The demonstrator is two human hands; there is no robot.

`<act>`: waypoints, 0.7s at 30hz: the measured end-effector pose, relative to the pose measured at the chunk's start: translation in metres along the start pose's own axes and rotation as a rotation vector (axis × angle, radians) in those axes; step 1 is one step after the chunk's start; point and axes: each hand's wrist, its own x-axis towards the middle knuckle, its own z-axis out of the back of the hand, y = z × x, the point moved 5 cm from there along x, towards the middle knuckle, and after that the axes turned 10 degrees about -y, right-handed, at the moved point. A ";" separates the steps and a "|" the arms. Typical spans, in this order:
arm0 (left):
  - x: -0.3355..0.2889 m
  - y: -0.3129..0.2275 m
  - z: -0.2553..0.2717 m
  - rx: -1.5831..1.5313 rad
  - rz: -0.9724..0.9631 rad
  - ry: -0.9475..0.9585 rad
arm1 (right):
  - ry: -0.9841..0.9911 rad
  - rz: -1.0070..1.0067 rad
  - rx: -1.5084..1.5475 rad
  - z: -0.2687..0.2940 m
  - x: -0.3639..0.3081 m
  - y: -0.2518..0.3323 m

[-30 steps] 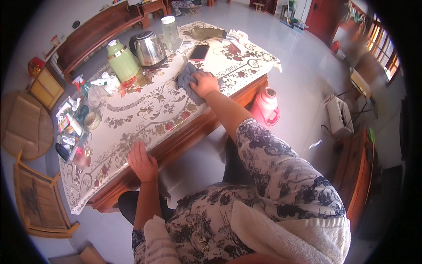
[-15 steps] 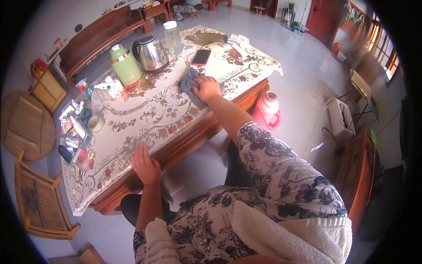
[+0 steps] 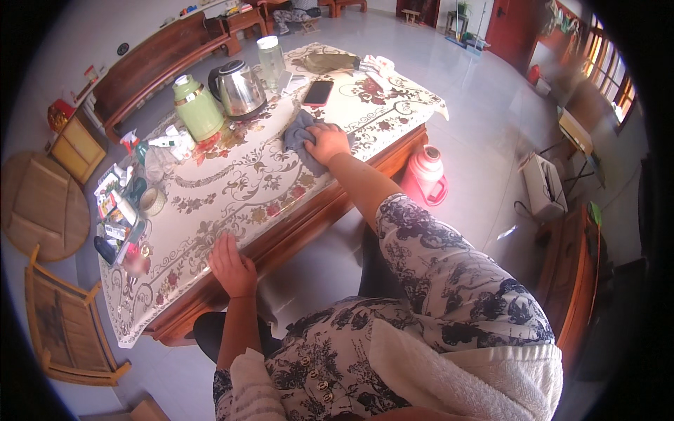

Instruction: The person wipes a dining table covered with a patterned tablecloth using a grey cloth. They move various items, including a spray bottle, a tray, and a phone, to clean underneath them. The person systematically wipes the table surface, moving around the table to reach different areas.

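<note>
My right hand (image 3: 328, 143) presses down on a crumpled grey cloth (image 3: 298, 135) near the table's front edge, its fingers curled over the fabric. The floral tablecloth (image 3: 232, 175) lies beneath it. Just beyond the cloth is a dark-screened phone (image 3: 319, 92) with a reddish edge. My left hand (image 3: 232, 266) rests flat on the near edge of the tablecloth, fingers stretched out and holding nothing.
A green thermos (image 3: 199, 109), a steel kettle (image 3: 242, 91) and a clear lidded jar (image 3: 271, 62) stand toward the back. Bottles and small packets (image 3: 121, 210) crowd the left end. A pink thermos (image 3: 425, 177) is on the floor beside the table.
The whole view has shifted slightly. My right hand stays on the grey cloth at about the same spot, and my left hand has hardly moved.
</note>
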 end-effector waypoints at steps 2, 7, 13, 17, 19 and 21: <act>-0.002 0.002 -0.001 -0.015 0.001 -0.005 | 0.006 0.002 -0.001 0.000 0.000 0.002; 0.000 0.001 -0.006 -0.040 0.061 0.099 | -0.033 0.042 -0.045 -0.009 0.002 -0.007; -0.008 0.007 -0.009 0.007 0.020 0.021 | -0.052 0.029 -0.020 0.001 -0.002 0.003; -0.006 0.002 -0.012 0.013 0.062 0.060 | -0.070 0.045 -0.036 0.004 -0.001 -0.008; -0.005 -0.002 -0.013 0.013 0.067 0.055 | -0.025 0.048 -0.043 -0.003 -0.003 -0.004; -0.006 0.003 -0.008 0.028 0.028 0.000 | -0.007 0.044 -0.032 -0.002 -0.003 -0.001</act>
